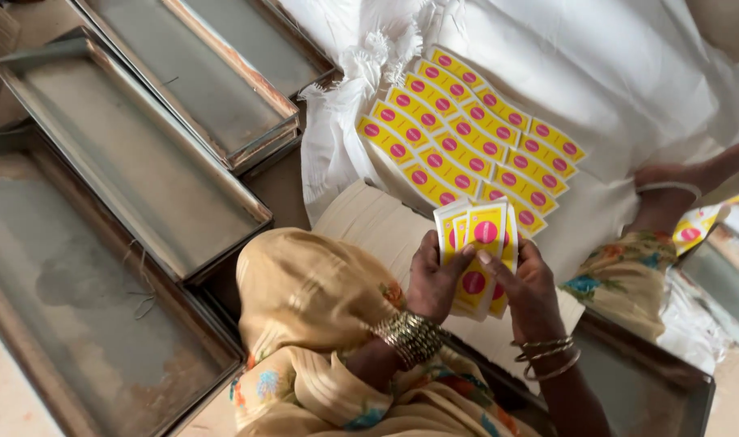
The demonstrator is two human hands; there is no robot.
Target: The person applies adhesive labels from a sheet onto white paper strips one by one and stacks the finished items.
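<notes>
My left hand (pixel 434 279) and my right hand (pixel 527 287) together hold a fanned stack of yellow paper labels (pixel 484 243), each with pink round spots. The left thumb rests on the stack's front, and the right fingers pinch its right side. Beyond the hands, several rows of the same yellow labels (pixel 466 137) lie spread on a white woven sack (pixel 628 73). Bangles circle both wrists.
Several large grey metal trays (pixel 127 154) lie to the left, some overlapping. Another tray (pixel 660 388) sits at the lower right. Another person's foot (pixel 669 182) with a floral cloth rests on the sack at the right, near a few more labels (pixel 693 231).
</notes>
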